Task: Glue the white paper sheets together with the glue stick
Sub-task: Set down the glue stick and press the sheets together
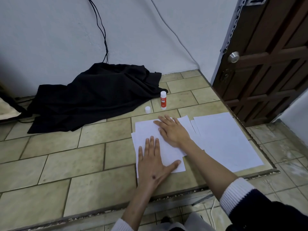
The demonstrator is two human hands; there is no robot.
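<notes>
A stack of white paper sheets (148,130) lies on the tiled counter, its edges slightly out of line. My left hand (153,165) presses flat on the near part of the top sheet, fingers straight and spread. My right hand (171,130) lies flat across the far part of the same sheet, fingers pointing left. More white sheets (226,140) lie to the right. Beyond the papers the glue stick (163,100) stands upright with a red label. Its white cap (147,109) sits apart to the left.
A crumpled black cloth (93,95) covers the far left of the counter (66,162) by the wall, with black cables (101,30) hanging above it. A brown wooden door (266,64) stands at the right. The counter's front edge runs just before me.
</notes>
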